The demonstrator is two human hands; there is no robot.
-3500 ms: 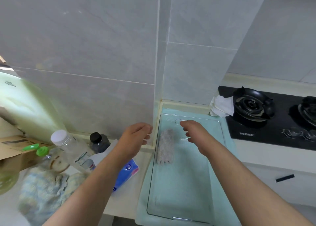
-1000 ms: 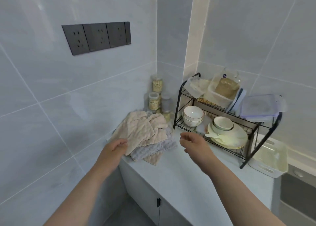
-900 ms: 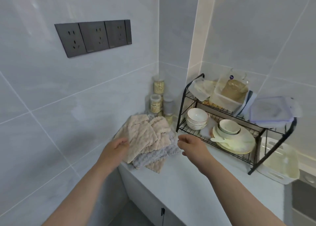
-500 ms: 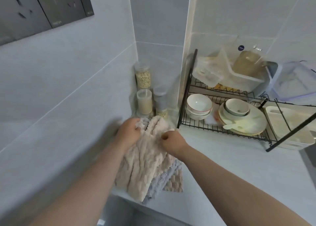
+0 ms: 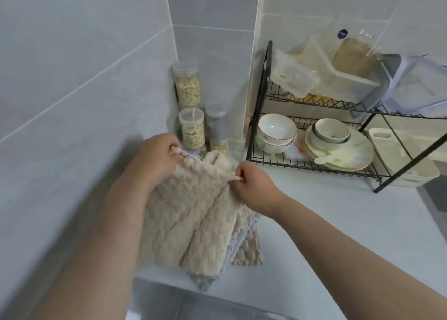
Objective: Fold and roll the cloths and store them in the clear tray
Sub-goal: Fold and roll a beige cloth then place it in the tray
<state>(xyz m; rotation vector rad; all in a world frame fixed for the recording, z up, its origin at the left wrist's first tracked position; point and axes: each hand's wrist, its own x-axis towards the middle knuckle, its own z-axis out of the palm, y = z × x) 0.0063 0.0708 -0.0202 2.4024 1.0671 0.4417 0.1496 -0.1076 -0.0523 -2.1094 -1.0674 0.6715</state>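
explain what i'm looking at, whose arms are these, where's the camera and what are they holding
No machine here: a person wears a camera on the head, looking down at their own two bare arms. The left hand and right hand each pinch the top edge of a beige cloth, which drapes over a grey cloth on the pale counter. Behind stand jars of grain; to the right, a black wire dish rack holds bowls and plates. The clear tray is not in view.
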